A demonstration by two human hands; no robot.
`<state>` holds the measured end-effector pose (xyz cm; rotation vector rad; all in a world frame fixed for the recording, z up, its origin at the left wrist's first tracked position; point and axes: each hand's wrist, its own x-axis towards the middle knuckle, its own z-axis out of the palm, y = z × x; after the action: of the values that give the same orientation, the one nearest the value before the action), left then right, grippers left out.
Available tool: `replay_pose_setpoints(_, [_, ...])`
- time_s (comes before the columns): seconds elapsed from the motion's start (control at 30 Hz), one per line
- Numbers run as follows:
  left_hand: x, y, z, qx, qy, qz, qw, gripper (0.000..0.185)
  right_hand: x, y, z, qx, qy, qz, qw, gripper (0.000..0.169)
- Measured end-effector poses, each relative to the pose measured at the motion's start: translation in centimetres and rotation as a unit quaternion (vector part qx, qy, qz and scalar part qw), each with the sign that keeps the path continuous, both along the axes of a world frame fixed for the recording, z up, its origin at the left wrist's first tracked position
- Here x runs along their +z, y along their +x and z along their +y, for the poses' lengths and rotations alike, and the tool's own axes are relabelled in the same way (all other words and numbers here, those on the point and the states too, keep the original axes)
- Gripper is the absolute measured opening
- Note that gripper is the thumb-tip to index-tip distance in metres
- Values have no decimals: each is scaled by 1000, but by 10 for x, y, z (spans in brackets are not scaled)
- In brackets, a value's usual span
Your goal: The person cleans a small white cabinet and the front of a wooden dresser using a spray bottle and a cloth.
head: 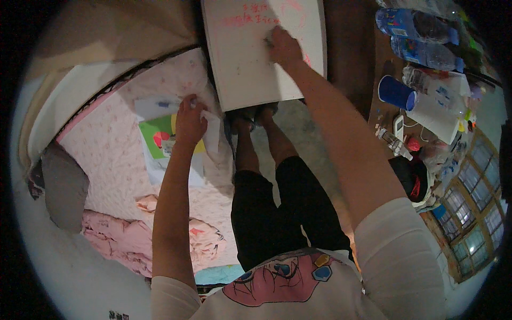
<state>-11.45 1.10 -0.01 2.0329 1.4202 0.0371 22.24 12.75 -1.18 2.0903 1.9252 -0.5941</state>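
Observation:
A whiteboard (244,76) bears faint red handwriting and red smears on its upper part. My right hand (286,48) is pressed to its surface, just below the writing. Its fingers close on a small dark grey object (269,39), blurred and mostly hidden. To the left, my left hand (191,122) rests over white paper sheets (192,172) and a green and yellow booklet (150,134) on the bed. Something small and white (194,103) shows at its fingertips; whether it is gripped is unclear. A blue marker-like item (163,105) lies on the paper beyond.
The bed (116,160) has a pale pink cover, with pink clothing (116,236) piled nearer me. On the right, a brown table (380,108) carries plastic bottles (424,52), a blue paper cup (396,93) and a white remote control (398,127). My legs stand between bed and table.

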Motion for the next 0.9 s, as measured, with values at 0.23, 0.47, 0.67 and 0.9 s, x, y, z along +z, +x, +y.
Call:
replay_pose_setpoints(0.23, [1, 4, -1, 5, 15, 0, 1000, 34, -14, -104, 8, 40, 61, 131, 989, 36])
replay_pose_setpoints(0.47, [-1, 5, -4, 6, -11, 27, 1000, 36, -9, -141, 11, 92, 55, 168, 980, 39])
replay_pose_setpoints(0.67, [-5, 9, -4, 8, -1, 38, 999, 35, 3, -73, 32, 84, 15, 107, 991, 50])
replay_pose_setpoints(0.9, [-5, 11, -5, 14, 9, 25, 1000, 31, -17, 71, 39, -27, 29, 37, 999, 49])
